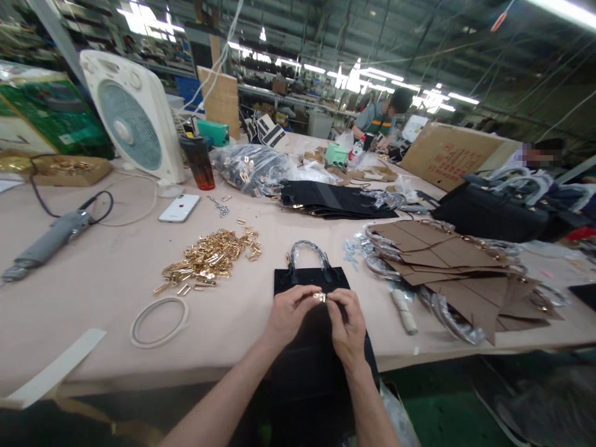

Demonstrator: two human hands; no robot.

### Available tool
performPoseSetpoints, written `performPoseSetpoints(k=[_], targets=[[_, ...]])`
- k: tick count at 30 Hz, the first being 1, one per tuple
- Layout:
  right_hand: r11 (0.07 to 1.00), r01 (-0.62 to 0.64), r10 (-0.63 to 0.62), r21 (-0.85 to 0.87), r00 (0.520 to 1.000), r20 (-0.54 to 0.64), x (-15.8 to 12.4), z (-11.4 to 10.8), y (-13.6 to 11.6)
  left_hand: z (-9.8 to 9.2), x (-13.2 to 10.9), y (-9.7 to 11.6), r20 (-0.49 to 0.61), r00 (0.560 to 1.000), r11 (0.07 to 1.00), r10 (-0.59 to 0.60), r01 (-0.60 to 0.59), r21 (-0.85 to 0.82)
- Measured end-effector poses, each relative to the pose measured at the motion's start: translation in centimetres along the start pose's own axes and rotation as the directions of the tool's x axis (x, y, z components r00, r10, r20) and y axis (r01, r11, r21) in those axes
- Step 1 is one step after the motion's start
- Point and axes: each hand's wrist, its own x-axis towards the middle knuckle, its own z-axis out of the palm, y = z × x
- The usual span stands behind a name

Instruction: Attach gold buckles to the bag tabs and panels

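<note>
The left hand [289, 315] and right hand [347, 323] pinched a small shiny gold-coloured metal fitting [319, 297] between them, over a flat black panel [313, 354] whose plastic-wrapped arched handle [308, 244] lay beyond both hands.

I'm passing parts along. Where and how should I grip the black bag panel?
Probably by its plastic-wrapped handle, from the far side: it arches beyond the panel's far edge, away from the left hand and right hand nearer the wearer.
</note>
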Motion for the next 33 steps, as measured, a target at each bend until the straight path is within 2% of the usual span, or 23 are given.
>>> performPoseSetpoints(k=[3,9,13,16,21,26,28,31,33], targets=[[0.992,-0.096,0.094,0.086,0.995,0.020,0.5,-0.3,0.0,0.0,0.0,0.1,-0.004,0.999,0.999,0.037,-0.037,0.030],[0.965,-0.173,0.166,0.196,0.985,0.052,0.9,-0.5,0.1,0.1,-0.1,0.1,0.041,0.995,0.993,0.088,-0.091,0.073],[0.954,-0.193,0.177,0.231,0.980,0.087,1.1,-0.6,0.0,0.2,-0.1,0.1,0.060,0.992,0.989,0.112,-0.117,0.094],[0.959,-0.189,0.179,0.209,0.982,0.067,1.1,-0.5,-0.3,0.2,-0.2,0.1,0.052,0.991,0.985,0.125,-0.131,0.117],[0.963,-0.197,0.188,0.183,0.980,0.061,1.1,-0.4,-0.7,0.5,-0.1,0.5,0.068,0.974,0.965,0.216,-0.224,0.134],[0.931,-0.260,0.245,0.258,0.965,0.089,1.0,-0.6,-0.2,0.6,0.0,0.6,0.096,0.959,0.952,0.267,-0.278,0.127],[0.865,-0.327,0.308,0.381,0.945,0.110,0.9,-0.5,0.4,0.6,0.1,0.4,0.100,0.964,0.962,0.245,-0.254,0.098],[0.651,-0.455,0.433,0.607,0.880,0.195,0.8,-0.3,1.6,0.5,0.1,-0.1,0.100,0.978,0.980,0.184,-0.190,0.064],[0.553,-0.519,0.468,0.651,0.841,0.273,0.8,-0.2,2.3,0.4,0.1,-0.4,0.096,0.985,0.987,0.146,-0.152,0.053]])
